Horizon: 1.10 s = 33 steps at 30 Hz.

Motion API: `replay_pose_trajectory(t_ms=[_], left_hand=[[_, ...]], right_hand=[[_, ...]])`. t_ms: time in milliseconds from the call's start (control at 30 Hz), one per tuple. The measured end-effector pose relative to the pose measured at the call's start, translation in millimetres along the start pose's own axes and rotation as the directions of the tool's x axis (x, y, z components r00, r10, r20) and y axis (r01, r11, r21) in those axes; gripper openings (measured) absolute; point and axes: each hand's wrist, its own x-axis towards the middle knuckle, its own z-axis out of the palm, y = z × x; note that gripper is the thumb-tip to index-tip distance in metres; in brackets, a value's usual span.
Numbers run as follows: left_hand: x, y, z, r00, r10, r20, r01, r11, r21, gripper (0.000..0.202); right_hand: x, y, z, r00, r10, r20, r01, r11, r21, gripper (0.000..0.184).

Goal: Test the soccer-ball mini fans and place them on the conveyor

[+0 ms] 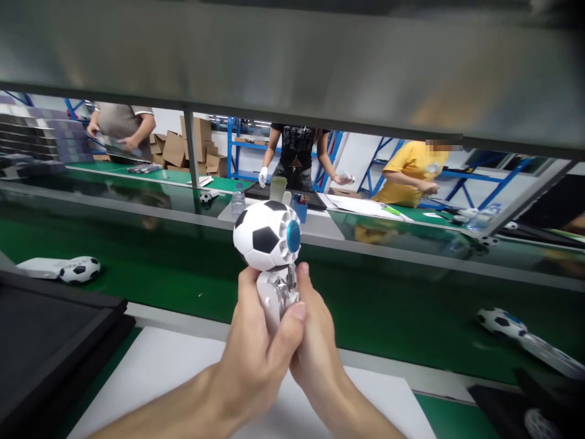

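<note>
Both hands wrap around the white handle of a handheld fan (266,238), held upright in front of me. Its round head has a black-and-white soccer-ball pattern, with a blue disc and white slots facing right. My left hand (256,347) closes on the handle from the left, its thumb across the front. From the right, my right hand (320,341) presses against the handle, thumb pointing up; its other fingers are mostly hidden. Silvery parts show on the handle just under the head. Beneath my forearms lies a white sheet (150,372).
Similar fans lie on the green conveyor belt (183,268), one at left (80,269) and one at right (507,323). A black tray (50,347) sits near left. A grey shelf panel (292,67) spans overhead. Several co-workers stand across the line, beyond a water bottle (237,199).
</note>
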Motion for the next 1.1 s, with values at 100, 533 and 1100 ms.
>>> replay_pose_trajectory(t_ms=[100, 533, 1100], left_hand=[[-2, -4, 0.6, 0.996, 0.077, -0.038, -0.078, 0.997, -0.011, 0.044], [16, 9, -7.3, 0.992, -0.051, 0.115, 0.046, 0.998, 0.047, 0.051], [40, 34, -46.4, 0.777, -0.336, 0.533, 0.291, 0.941, 0.170, 0.076]], right_hand=[[-3, 1, 0, 0.998, -0.034, -0.055, 0.035, 0.999, 0.013, 0.056], [-2, 0, -6, 0.932, -0.318, 0.176, 0.318, 0.948, 0.029, 0.038], [5, -41, -17, 0.854, -0.264, 0.447, 0.297, 0.955, -0.003, 0.028]])
